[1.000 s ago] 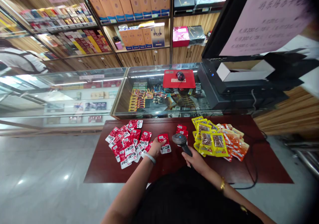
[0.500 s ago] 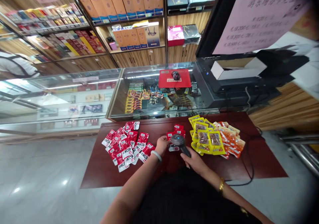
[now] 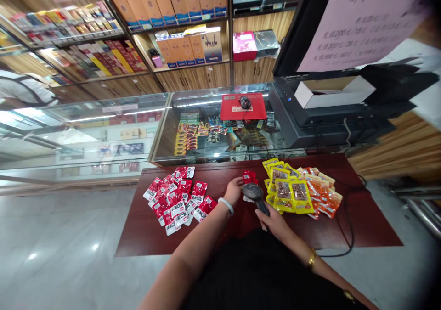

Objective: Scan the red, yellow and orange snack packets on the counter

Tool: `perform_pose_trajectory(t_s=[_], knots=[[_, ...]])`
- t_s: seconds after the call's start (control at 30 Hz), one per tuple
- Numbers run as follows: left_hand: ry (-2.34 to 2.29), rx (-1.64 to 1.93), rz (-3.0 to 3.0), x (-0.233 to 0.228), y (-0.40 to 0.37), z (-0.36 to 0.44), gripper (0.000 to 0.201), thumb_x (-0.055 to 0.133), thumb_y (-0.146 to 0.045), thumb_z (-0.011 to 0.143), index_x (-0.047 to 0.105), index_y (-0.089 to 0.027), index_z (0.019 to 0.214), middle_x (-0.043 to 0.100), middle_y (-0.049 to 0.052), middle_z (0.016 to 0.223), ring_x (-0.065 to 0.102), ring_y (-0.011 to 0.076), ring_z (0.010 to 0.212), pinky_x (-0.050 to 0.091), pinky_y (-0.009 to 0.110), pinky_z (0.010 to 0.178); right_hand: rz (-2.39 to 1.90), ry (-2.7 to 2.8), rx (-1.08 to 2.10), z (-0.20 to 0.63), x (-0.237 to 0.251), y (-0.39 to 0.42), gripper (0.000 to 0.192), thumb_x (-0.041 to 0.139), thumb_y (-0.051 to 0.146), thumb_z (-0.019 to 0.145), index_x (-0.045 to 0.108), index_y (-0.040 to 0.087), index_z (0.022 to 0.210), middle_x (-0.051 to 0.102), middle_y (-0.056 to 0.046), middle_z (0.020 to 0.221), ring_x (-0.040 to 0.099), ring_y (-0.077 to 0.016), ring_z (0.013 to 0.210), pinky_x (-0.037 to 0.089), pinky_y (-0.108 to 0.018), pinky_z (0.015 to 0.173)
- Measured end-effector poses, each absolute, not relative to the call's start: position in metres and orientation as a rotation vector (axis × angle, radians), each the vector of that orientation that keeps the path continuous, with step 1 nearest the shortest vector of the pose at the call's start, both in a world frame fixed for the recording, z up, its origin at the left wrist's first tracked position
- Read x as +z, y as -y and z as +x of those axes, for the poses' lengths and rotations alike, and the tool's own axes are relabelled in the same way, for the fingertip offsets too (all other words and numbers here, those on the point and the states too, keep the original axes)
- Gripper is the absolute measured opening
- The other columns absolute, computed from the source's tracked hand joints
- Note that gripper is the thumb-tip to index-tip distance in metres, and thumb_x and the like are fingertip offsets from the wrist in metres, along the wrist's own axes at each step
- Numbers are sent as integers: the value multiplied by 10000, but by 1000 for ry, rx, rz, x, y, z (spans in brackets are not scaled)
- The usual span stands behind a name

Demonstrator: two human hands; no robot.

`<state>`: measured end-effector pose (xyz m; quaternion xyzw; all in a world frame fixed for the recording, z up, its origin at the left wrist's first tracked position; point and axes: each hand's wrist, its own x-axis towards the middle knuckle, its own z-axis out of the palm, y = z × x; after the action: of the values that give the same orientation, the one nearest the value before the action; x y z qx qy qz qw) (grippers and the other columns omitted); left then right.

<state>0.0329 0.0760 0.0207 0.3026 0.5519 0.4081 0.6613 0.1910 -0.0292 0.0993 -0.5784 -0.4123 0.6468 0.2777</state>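
At the dark red table [image 3: 213, 241], both my hands busy over snack packets.

Right hand [image 3: 275, 220] wrapped around the black handheld barcode scanner [image 3: 253, 194]; left hand [image 3: 234, 189] pinching a small red foil packet [image 3: 248, 177] just ahead of the scanner head. Spread of red-and-white packets [image 3: 175, 200] lies left; yellow packets [image 3: 287, 190] and orange packets [image 3: 322, 193] right. Glass display counter [image 3: 213, 126] behind.
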Motion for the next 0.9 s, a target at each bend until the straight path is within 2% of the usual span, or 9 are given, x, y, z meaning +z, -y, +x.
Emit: perform_pose_trajectory(t_s=[0.1, 0.17, 0.23, 0.33, 0.5, 0.6, 0.7, 0.77, 0.9], knots=[[-1446, 901, 863, 30, -73, 9, 372, 784, -152, 660, 680, -128, 1017, 716, 130, 1015, 653, 210, 935, 490, 351, 912, -1552, 1122, 1738, 189, 101, 28, 484, 606, 597, 774, 517, 197, 1031, 420, 127, 440, 406, -108, 357, 325, -234, 423], [-1663, 755, 1121, 40, -58, -20, 355, 763, -161, 693, 676, -155, 1037, 693, 130, 1077, 619, 237, 1029, 440, 372, 981, -1535, 1134, 1762, 187, 100, 27, 483, 608, 582, 779, 514, 191, 1045, 427, 126, 449, 406, -105, 363, 325, -232, 422], [-1981, 520, 1366, 50, -35, -52, 436, 767, -208, 699, 642, -165, 1115, 640, 147, 1178, 527, 299, 1184, 342, 430, 1064, -1512, 1134, 1789, 185, 96, 27, 489, 615, 568, 776, 510, 185, 1062, 435, 126, 468, 405, -98, 367, 323, -226, 416], [-2272, 98, 1548, 60, 0, -91, 592, 781, -283, 686, 568, -133, 1217, 546, 202, 1292, 442, 372, 1248, 312, 472, 1046, -1497, 1128, 1820, 179, 90, 28, 498, 616, 557, 778, 508, 179, 1084, 434, 130, 475, 406, -94, 363, 323, -222, 411], [-2316, -275, 1628, 57, 28, -109, 546, 768, -372, 683, 570, -131, 1131, 538, 200, 1278, 456, 372, 1218, 339, 457, 997, -1492, 1161, 1847, 169, 92, 26, 549, 614, 555, 772, 506, 164, 1142, 431, 135, 447, 400, -101, 348, 325, -226, 404], [-2263, -268, 1613, 54, 27, -105, 531, 767, -379, 688, 558, -133, 1110, 593, 207, 1192, 495, 380, 1206, 349, 452, 986, -1487, 1184, 1852, 167, 97, 25, 556, 614, 551, 768, 509, 159, 1149, 432, 136, 430, 394, -101, 343, 321, -225, 404], [-2145, -165, 1455, 49, 19, -98, 508, 761, -349, 713, 531, -146, 1118, 673, 183, 1008, 615, 347, 1067, 411, 400, 900, -1495, 1174, 1848, 167, 101, 26, 542, 613, 555, 764, 518, 164, 1126, 431, 136, 429, 391, -99, 342, 320, -225, 406], [-2066, 6, 1289, 43, 11, -91, 505, 772, -353, 712, 525, -166, 1111, 696, 144, 937, 663, 308, 966, 441, 359, 838, -1500, 1164, 1842, 169, 101, 27, 536, 612, 560, 764, 522, 170, 1122, 429, 135, 438, 396, -98, 345, 325, -225, 410], [-1862, 458, 1014, 22, -6, -71, 449, 822, -276, 662, 551, -171, 1005, 707, 94, 919, 676, 239, 910, 475, 307, 816, -1494, 1173, 1835, 175, 99, 29, 533, 612, 555, 774, 522, 172, 1134, 440, 129, 463, 410, -97, 359, 330, -224, 417]])
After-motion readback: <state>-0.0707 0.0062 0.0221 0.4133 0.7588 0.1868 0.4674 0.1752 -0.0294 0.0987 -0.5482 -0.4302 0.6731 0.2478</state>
